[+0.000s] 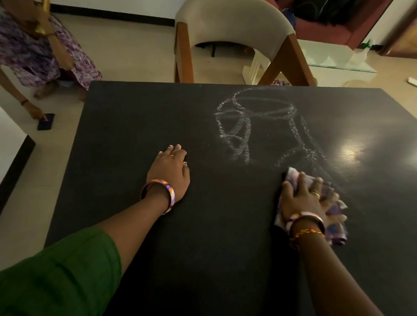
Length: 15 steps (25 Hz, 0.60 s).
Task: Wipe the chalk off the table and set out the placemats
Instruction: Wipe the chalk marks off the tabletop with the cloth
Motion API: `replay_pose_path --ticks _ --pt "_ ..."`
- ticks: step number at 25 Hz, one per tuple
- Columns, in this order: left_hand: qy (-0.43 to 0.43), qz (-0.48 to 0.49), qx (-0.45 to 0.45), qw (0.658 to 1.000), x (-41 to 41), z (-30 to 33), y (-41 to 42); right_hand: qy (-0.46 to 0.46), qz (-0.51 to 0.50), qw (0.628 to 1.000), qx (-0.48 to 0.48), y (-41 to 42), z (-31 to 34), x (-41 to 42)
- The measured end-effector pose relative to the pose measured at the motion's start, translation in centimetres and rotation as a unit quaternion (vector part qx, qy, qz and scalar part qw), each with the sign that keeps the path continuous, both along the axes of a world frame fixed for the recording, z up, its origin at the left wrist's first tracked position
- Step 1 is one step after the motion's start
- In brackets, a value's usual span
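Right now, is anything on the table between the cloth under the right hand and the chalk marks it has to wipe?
Nothing visible. The right hand presses the cloth onto the table, right at the near edge of the chalk marks. The left hand rests flat well off to the side.

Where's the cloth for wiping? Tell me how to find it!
Start at the big black table and find the white chalk drawing near its far side. Come toward its near right end, where the right hand presses flat on the cloth. It is the only soft, crumpled thing on the table, patterned purple and white.
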<state>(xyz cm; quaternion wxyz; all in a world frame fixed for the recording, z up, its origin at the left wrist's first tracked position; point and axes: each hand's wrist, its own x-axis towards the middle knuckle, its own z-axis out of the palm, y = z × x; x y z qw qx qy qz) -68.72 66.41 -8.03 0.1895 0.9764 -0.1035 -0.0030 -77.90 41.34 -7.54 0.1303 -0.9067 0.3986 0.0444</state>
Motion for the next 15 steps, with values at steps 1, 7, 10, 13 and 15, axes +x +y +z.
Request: replay_pose_path --ticks 1,7,10,13,15 --pt "-0.001 0.0 0.0 1.0 0.0 0.0 0.0 -0.009 0.045 0.999 -0.004 2.4 -0.2 1.1" --pt "0.01 -0.009 -0.019 1.0 0.0 -0.1 0.5 -0.023 0.245 0.969 0.0 9.3 -0.7 4.7" --pt "0.013 -0.007 -0.025 1.0 0.0 -0.1 0.6 -0.02 0.115 0.993 -0.003 1.8 -0.6 3.1" --pt "0.004 -0.003 -0.012 1.0 0.2 -0.2 0.3 -0.002 -0.031 0.999 0.017 -3.8 0.3 0.1" --pt "-0.002 -0.003 -0.004 1.0 0.3 -0.3 0.2 0.004 -0.075 0.997 0.015 -3.5 0.6 -0.2"
